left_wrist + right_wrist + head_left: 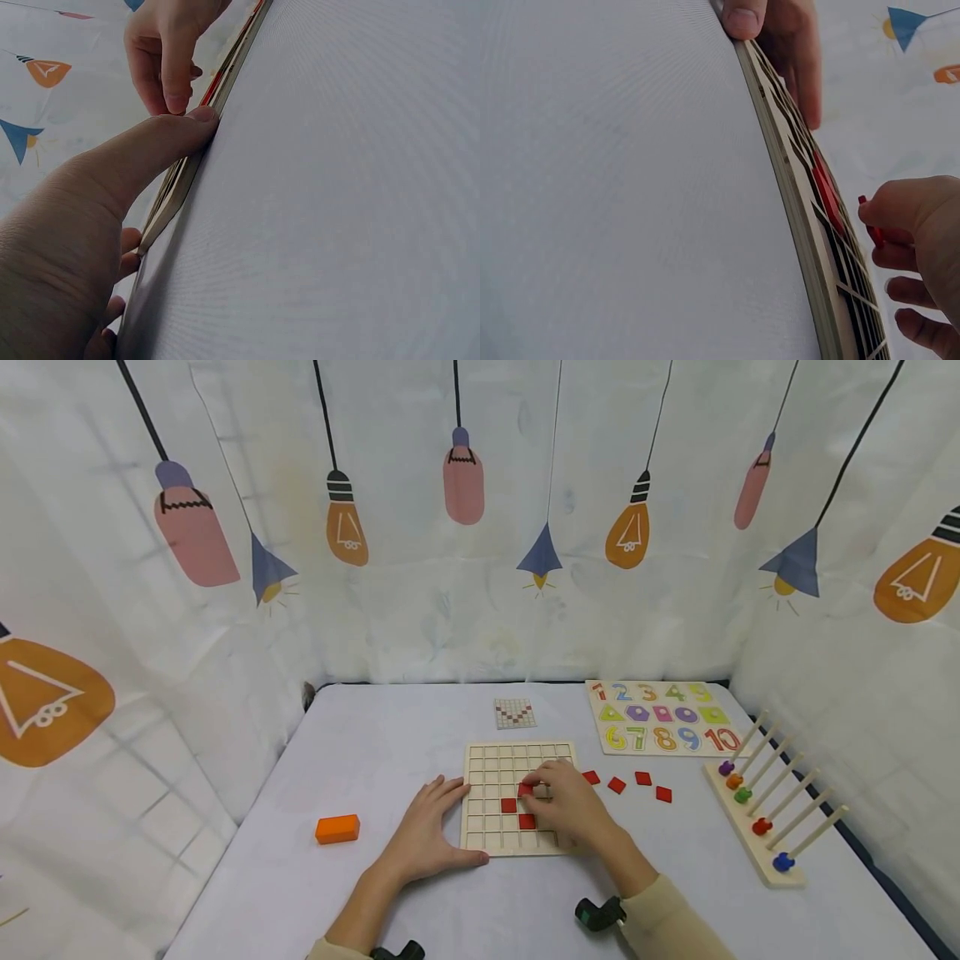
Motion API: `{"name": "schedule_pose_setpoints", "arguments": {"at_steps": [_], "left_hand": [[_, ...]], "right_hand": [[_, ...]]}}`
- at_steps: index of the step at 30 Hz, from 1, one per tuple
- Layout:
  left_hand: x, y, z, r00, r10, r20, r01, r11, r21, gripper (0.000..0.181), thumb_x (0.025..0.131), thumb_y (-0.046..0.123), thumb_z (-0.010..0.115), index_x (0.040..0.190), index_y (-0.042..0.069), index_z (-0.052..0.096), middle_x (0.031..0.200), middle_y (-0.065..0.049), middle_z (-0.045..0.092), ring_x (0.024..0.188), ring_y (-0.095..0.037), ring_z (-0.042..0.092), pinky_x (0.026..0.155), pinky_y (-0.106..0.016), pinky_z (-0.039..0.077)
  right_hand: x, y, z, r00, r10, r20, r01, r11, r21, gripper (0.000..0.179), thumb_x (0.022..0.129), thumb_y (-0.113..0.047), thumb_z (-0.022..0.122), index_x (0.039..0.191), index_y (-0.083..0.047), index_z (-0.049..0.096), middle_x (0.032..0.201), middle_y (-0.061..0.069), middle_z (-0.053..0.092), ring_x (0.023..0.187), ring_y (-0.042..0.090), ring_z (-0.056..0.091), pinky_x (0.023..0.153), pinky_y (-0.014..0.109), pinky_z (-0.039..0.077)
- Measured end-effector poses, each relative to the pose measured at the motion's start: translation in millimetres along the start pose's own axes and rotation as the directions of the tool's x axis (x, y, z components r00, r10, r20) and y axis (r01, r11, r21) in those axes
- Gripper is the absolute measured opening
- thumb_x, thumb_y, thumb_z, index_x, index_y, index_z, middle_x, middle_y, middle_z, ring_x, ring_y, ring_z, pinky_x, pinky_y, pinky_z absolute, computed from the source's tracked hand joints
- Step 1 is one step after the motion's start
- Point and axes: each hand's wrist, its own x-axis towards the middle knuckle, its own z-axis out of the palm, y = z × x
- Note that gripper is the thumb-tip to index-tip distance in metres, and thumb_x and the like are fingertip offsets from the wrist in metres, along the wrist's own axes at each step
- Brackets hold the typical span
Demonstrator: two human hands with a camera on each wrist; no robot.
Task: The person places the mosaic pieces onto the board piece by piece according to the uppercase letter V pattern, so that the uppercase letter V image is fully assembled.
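Note:
A wooden grid board (pixel 486 842) lies flat on the table, with two red square tiles (pixel 508 805) visible in its cells. My left hand (pixel 431 827) spans the board's near left corner, thumb against the front edge and spread fingers along the left side. Above the grid, my right hand (pixel 566 802) pinches another red square tile (pixel 871 225) between thumb and fingers. In the right wrist view this tile is tilted and apart from the board. Several loose red tiles (pixel 642 778) lie right of the board. The right hand hides some cells.
A small pattern card (pixel 515 713) lies beyond the board. Behind it to the right is a number and shape puzzle (pixel 652 717). A peg rack (pixel 750 827) with coloured beads stands at the right. An orange block (pixel 337 829) sits at the left on the white cloth.

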Motion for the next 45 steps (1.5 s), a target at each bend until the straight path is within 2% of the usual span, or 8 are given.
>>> {"name": "schedule_pose_setpoints", "arguments": {"at_steps": [11, 15, 20, 25, 32, 38, 45], "left_hand": [[-1.0, -1.5, -0.2, 1.000, 0.006, -0.003, -0.006, 1.000, 0.005, 0.120, 0.066, 0.083, 0.092, 0.166, 0.028, 0.054, 0.176, 0.008, 0.047, 0.172, -0.033, 0.027, 0.138, -0.066, 0.027], [-1.1, -1.5, -0.9, 1.000, 0.009, 0.000, -0.009, 1.000, 0.005, 0.121, 0.066, 0.083, 0.092, 0.166, 0.027, 0.053, 0.176, 0.007, 0.046, 0.172, -0.032, 0.027, 0.139, -0.065, 0.025], [-0.4, -1.3, -1.4, 1.000, 0.022, -0.007, -0.022, 1.000, 0.008, 0.121, 0.066, 0.081, 0.092, 0.166, 0.025, 0.054, 0.176, 0.005, 0.047, 0.171, -0.034, 0.029, 0.139, -0.064, 0.025], [-0.7, -1.9, -1.4, 0.999, 0.032, -0.015, -0.032, 0.999, 0.001, 0.121, 0.067, 0.081, 0.093, 0.166, 0.023, 0.054, 0.175, 0.003, 0.048, 0.171, -0.036, 0.029, 0.137, -0.067, 0.028], [-1.3, -2.8, -0.1, 1.000, 0.015, 0.003, -0.015, 1.000, -0.005, 0.122, 0.066, 0.083, 0.092, 0.167, 0.026, 0.053, 0.177, 0.007, 0.046, 0.172, -0.034, 0.026, 0.137, -0.067, 0.027], [-0.8, -3.2, 0.5, 1.000, 0.020, -0.009, -0.020, 1.000, -0.002, 0.121, 0.066, 0.083, 0.091, 0.166, 0.026, 0.054, 0.176, 0.006, 0.047, 0.172, -0.034, 0.027, 0.138, -0.066, 0.025], [-0.6, -2.6, 0.5, 1.000, 0.019, -0.008, -0.019, 1.000, 0.003, 0.121, 0.066, 0.083, 0.091, 0.166, 0.027, 0.054, 0.176, 0.007, 0.047, 0.172, -0.033, 0.026, 0.138, -0.066, 0.026]], "right_hand": [[8.1, -9.8, 13.4, 0.999, -0.043, 0.001, 0.043, 0.998, -0.041, 0.026, 0.097, -0.034, 0.085, 0.122, -0.027, 0.084, 0.117, -0.012, 0.075, 0.110, 0.008, 0.058, 0.095, 0.033, 0.062], [10.3, -12.4, 17.2, 0.998, -0.064, 0.001, 0.064, 0.998, -0.028, 0.024, 0.097, -0.034, 0.086, 0.120, -0.026, 0.084, 0.116, -0.011, 0.075, 0.111, 0.009, 0.059, 0.096, 0.034, 0.062], [13.4, -17.3, 20.2, 0.996, -0.089, -0.013, 0.089, 0.996, -0.011, 0.022, 0.097, -0.033, 0.087, 0.118, -0.026, 0.085, 0.112, -0.012, 0.076, 0.107, 0.009, 0.058, 0.091, 0.032, 0.061], [20.8, -21.6, 25.2, 0.991, -0.134, -0.013, 0.134, 0.990, -0.050, 0.021, 0.099, -0.035, 0.085, 0.117, -0.025, 0.084, 0.111, -0.013, 0.076, 0.102, 0.009, 0.056, 0.088, 0.030, 0.058], [28.6, -28.9, 29.2, 0.988, -0.155, -0.003, 0.154, 0.985, -0.080, 0.023, 0.099, -0.035, 0.083, 0.119, -0.025, 0.085, 0.114, -0.013, 0.077, 0.106, 0.010, 0.060, 0.097, 0.034, 0.059], [31.2, -31.1, 32.8, 0.989, -0.150, 0.006, 0.150, 0.987, -0.063, 0.022, 0.099, -0.032, 0.083, 0.118, -0.022, 0.085, 0.111, -0.011, 0.076, 0.102, 0.009, 0.057, 0.088, 0.031, 0.058], [31.7, -31.1, 34.5, 0.987, -0.159, 0.019, 0.160, 0.985, -0.067, 0.021, 0.098, -0.031, 0.084, 0.116, -0.020, 0.086, 0.108, -0.010, 0.074, 0.099, 0.010, 0.055, 0.085, 0.029, 0.056]]}}
